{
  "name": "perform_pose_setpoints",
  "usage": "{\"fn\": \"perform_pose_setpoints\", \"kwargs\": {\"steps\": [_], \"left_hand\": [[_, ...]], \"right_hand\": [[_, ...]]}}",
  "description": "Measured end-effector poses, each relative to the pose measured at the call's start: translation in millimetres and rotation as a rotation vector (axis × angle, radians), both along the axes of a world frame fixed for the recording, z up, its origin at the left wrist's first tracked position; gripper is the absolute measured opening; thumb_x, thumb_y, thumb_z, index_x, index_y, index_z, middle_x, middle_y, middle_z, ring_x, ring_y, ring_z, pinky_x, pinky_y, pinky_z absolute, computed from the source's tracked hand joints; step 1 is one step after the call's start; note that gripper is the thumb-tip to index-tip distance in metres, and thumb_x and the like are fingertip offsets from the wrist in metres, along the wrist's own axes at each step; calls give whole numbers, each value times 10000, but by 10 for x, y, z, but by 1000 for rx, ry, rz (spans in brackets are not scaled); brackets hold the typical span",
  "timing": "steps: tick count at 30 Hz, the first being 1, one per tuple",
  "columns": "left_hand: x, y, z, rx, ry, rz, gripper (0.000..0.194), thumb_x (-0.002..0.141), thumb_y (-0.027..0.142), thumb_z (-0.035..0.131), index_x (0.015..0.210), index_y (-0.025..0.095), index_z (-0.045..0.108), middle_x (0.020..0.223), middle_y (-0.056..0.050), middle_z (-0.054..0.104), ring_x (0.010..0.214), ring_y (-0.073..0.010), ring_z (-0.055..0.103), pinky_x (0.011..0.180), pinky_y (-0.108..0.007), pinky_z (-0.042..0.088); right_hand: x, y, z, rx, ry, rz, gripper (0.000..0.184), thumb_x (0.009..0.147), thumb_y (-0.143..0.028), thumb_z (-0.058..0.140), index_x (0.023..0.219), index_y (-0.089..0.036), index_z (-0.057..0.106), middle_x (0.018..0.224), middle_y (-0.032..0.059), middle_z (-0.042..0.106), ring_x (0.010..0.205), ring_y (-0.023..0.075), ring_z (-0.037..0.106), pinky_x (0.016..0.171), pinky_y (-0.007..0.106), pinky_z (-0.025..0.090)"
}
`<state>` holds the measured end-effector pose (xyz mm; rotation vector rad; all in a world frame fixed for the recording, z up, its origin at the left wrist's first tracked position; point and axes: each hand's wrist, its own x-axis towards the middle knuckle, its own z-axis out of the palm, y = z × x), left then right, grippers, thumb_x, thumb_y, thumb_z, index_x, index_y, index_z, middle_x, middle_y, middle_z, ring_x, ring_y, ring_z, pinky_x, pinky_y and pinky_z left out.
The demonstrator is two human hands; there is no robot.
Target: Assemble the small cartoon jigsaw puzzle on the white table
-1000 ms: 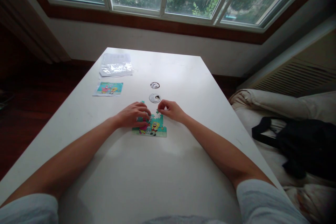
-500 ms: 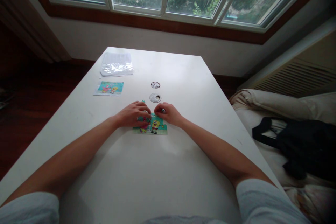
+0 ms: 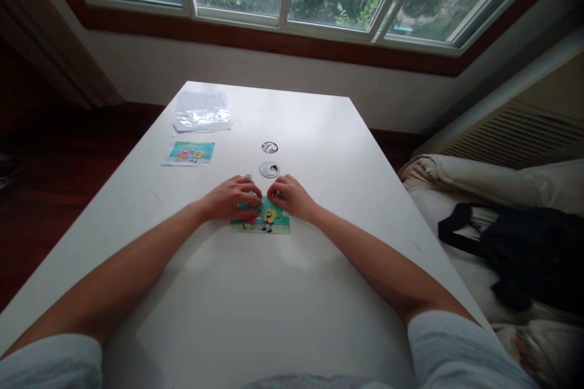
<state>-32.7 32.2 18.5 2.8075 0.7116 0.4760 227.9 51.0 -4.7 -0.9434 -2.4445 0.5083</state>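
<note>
Pressing both hands, left hand (image 3: 230, 199) and right hand (image 3: 291, 196), fingers down on cartoon puzzle (image 3: 269, 220) on white desk (image 3: 255, 292); nothing pinched.

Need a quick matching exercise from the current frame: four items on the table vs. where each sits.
Things:
1. jigsaw puzzle
2. picture card
3. clear plastic bag
4. round grommet

Places:
A. far left part of the table
B. under both hands, left hand and right hand
C. just beyond the fingertips
D. left side, nearer than the bag

Pairs: 1-B, 2-D, 3-A, 4-C
</note>
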Motion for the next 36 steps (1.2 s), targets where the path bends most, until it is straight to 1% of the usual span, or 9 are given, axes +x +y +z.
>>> {"fn": "perform_pose_setpoints", "kwargs": {"steps": [5, 9, 14, 17, 21, 25, 29, 32, 36], "left_hand": [[0, -6, -2, -13, -28, 7, 242, 948, 437, 656, 1109, 285, 755, 1179, -48, 733, 1098, -218, 625, 1090, -395, 396], [-15, 3, -9, -27, -48, 21, 212, 939, 416, 671, 1066, 277, 766, 1156, -47, 733, 1075, -211, 631, 1082, -387, 404], [-17, 12, -2, -32, -54, 34, 185, 952, 386, 648, 969, 243, 764, 1057, -50, 734, 1001, -195, 635, 1009, -354, 443], [-4, 2, -2, -12, -45, 51, 215, 951, 413, 649, 1007, 236, 757, 1058, -60, 726, 987, -197, 630, 986, -351, 455], [8, -7, -14, 11, -11, 52, 306, 932, 472, 673, 1133, 250, 738, 1153, -77, 712, 1052, -220, 617, 1004, -366, 454], [13, -1, -9, -4, 23, 20, 358, 929, 483, 677, 1203, 255, 712, 1218, -77, 704, 1113, -233, 607, 1074, -395, 421], [4, 11, 5, -11, 23, 15, 346, 931, 464, 678, 1209, 261, 714, 1219, -67, 716, 1137, -238, 600, 1094, -407, 410], [-25, 29, 0, -14, 13, 28, 329, 924, 437, 686, 1207, 273, 722, 1224, -54, 723, 1159, -242, 590, 1086, -404, 424], [-65, 55, -30, -18, -11, 42, 292, 916, 366, 686, 1189, 274, 736, 1226, -37, 730, 1176, -243, 580, 1087, -399, 435]], "right_hand": [[32, 41, 0, -4, 45, -22, 84, 883, -139, 699, 903, -214, 730, 898, 33, 680, 908, 190, 540, 845, 311, 411], [157, 186, -8, -2, 136, -135, 111, 895, -106, 660, 909, -200, 718, 851, 23, 673, 837, 173, 543, 804, 300, 410], [333, 367, -35, 26, 122, -227, 100, 891, -124, 653, 905, -197, 720, 818, 20, 665, 815, 176, 544, 791, 306, 402], [375, 405, -39, 22, 105, -253, 104, 894, -128, 644, 913, -191, 724, 813, 19, 668, 804, 172, 544, 781, 303, 398], [375, 406, -35, 4, 91, -255, 105, 897, -134, 640, 915, -187, 729, 801, 20, 667, 797, 171, 543, 770, 297, 399], [359, 388, -14, 16, 84, -202, 98, 887, -131, 653, 907, -184, 733, 795, 22, 663, 792, 169, 539, 768, 294, 398], [327, 321, 41, -5, 34, -24, 91, 895, -156, 679, 947, -193, 744, 836, 29, 687, 816, 168, 548, 794, 294, 398], [290, 243, 88, -12, -13, 92, 125, 902, -178, 694, 1008, -211, 752, 873, 33, 697, 853, 174, 555, 833, 301, 391], [245, 168, 134, 14, -90, 141, 164, 914, -207, 700, 1065, -228, 759, 899, 47, 684, 881, 187, 541, 847, 313, 370]]}}
